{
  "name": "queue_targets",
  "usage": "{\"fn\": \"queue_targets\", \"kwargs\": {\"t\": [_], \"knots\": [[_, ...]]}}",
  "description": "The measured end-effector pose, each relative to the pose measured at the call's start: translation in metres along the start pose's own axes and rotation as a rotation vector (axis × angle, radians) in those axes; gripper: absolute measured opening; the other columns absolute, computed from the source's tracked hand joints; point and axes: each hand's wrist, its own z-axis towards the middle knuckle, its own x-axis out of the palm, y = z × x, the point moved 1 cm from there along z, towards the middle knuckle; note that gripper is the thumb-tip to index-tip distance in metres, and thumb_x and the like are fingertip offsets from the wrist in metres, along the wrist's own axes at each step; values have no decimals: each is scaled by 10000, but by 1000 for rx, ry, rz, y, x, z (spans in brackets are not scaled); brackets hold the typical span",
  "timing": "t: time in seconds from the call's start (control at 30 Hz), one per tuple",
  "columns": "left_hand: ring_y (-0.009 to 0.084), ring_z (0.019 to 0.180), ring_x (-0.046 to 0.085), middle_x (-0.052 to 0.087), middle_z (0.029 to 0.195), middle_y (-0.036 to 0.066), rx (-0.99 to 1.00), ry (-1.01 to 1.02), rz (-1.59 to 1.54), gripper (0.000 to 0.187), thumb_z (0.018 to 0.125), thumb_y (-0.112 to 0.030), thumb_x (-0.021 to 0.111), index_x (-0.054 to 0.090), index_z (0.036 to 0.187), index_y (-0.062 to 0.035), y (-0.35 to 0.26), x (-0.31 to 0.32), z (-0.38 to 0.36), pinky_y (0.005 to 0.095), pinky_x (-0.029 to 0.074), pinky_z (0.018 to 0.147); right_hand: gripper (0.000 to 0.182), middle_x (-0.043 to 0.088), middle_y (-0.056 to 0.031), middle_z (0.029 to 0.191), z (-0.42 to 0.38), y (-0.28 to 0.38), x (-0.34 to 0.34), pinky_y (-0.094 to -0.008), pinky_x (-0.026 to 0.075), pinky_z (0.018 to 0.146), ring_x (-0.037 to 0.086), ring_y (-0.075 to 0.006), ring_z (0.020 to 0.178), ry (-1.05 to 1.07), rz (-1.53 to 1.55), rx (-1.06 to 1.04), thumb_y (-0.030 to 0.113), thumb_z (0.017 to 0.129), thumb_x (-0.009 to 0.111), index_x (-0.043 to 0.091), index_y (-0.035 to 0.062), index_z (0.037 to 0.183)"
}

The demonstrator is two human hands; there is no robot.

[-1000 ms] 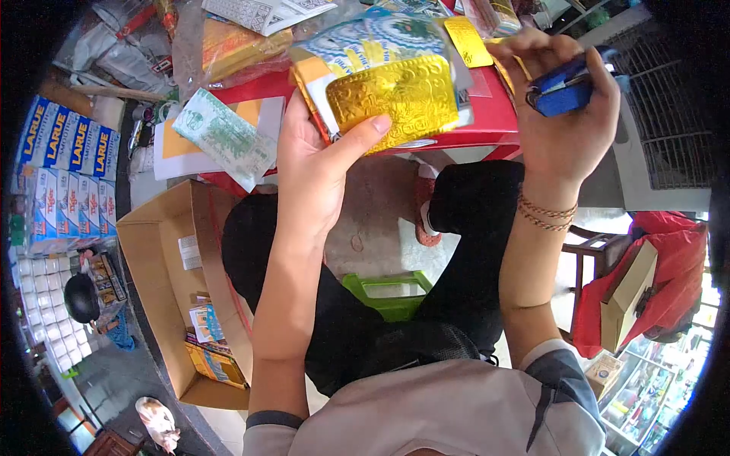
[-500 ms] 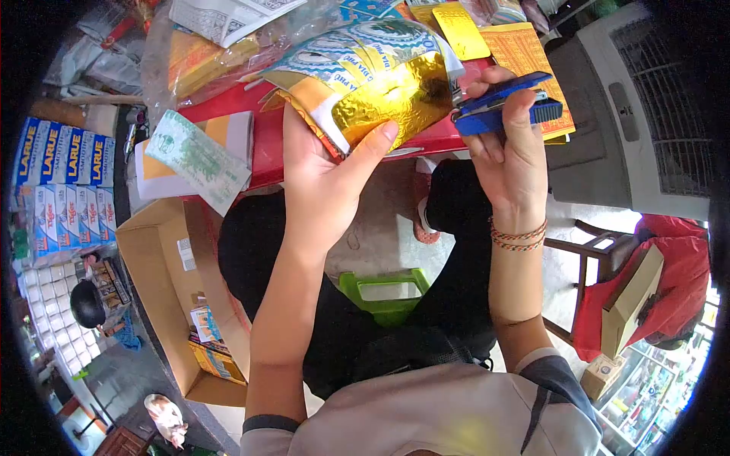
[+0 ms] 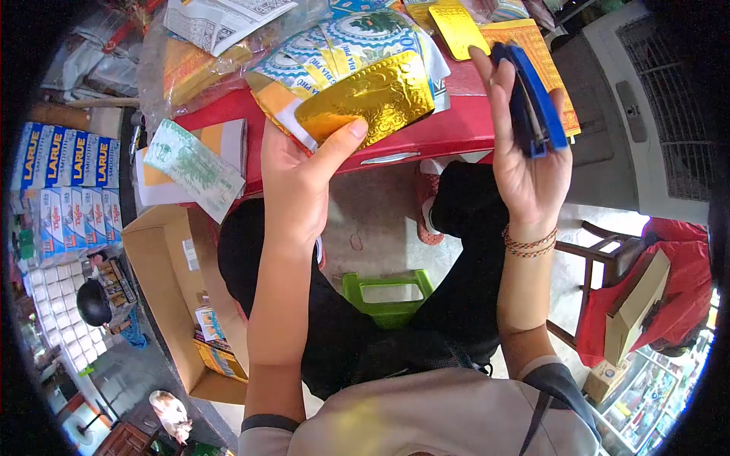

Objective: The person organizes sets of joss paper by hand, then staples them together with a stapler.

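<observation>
My left hand (image 3: 304,182) grips a fanned bundle of printed paper notes (image 3: 342,57) from below, thumb pressed over a shiny gold foil sheet (image 3: 372,99) on its near face. The notes are blue, white and yellow. To the right, my right hand (image 3: 532,167) holds a blue stapler (image 3: 536,99) between thumb and fingers, its nose pointing toward me. The stapler is apart from the bundle. Both are over the red table (image 3: 456,125). A green printed note (image 3: 194,163) lies on white and orange sheets left of my left hand.
A gold card (image 3: 460,30) and orange printed papers (image 3: 525,45) lie at the back right of the table. An open cardboard box (image 3: 156,251) stands at the left, a green plastic stool (image 3: 388,300) between my legs. A grey appliance (image 3: 608,114) stands at the right.
The stapler has come away from the bundle's right edge and turned from sideways to nearly upright. My left hand has shifted slightly left and down with the bundle.
</observation>
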Motion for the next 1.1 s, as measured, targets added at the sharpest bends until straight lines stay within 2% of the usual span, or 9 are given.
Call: {"fn": "queue_targets", "kwargs": {"t": [0.07,0.1,0.17,0.27,0.33,0.37,0.47,0.63,1.1], "knots": [[147,1069,555,567,1161,73,-5,-12,20,457,816,-2,680,460,1216,-26,0,0,0,301,434,938,534,192,-305,1462,-3,-5,-1,-430,365,1086,405,-339,1290,-14,156,39,273,999,383,225,12,1437],[142,1072,548,567,1162,67,-32,-49,-85,429,839,-38,670,464,1215,-25,-2,1,2,298,422,941,539,352,-306,1383,-7,-8,-2,-444,465,990,507,-335,1200,-33,93,64,283,978,444,278,-1,1405],[137,1076,541,568,1162,61,-58,-86,-190,404,862,-73,659,468,1215,-24,-2,2,3,294,411,944,536,445,-285,1296,-14,-15,-7,-446,498,938,560,-332,1122,-1,-32,114,289,959,479,311,-10,1371],[126,1063,530,568,1153,55,95,-53,26,369,898,-128,630,471,1214,-24,-2,3,3,283,396,942,318,640,-164,971,-13,-31,7,-330,538,712,660,-258,746,100,-712,242,243,911,571,518,-13,1092],[118,1029,533,567,1144,55,115,-28,88,356,904,-114,622,470,1212,-21,-1,2,2,274,402,923,282,614,-97,865,-16,-44,28,-279,491,664,618,-182,709,-148,-1128,335,206,883,630,534,-4,1045],[118,1029,533,567,1144,55,109,-27,87,356,904,-114,622,470,1212,-21,0,2,2,274,402,923,299,571,-49,793,-18,-56,28,-269,464,647,575,-130,708,-249,-1447,206,195,863,671,526,2,1038],[113,1010,539,568,1135,56,222,24,255,347,903,-101,620,470,1204,-15,2,4,-2,266,416,903,310,585,-176,788,-19,-62,21,-348,470,642,617,-300,718,-217,-1805,180,223,885,616,503,-3,1064],[119,973,569,593,1089,63,266,55,404,301,902,-83,617,493,1162,5,3,11,-12,257,443,865,311,586,-233,761,-15,-65,19,-421,472,608,600,-408,726,-210,-2014,217,207,873,605,498,-12,1065],[124,936,593,618,1052,92,317,55,502,266,907,-81,607,509,1130,27,14,15,-14,265,467,834,290,589,-235,745,-18,-61,16,-447,476,589,604,-412,702,-163,-2086,0,185,860,605,497,-30,1023]]}}
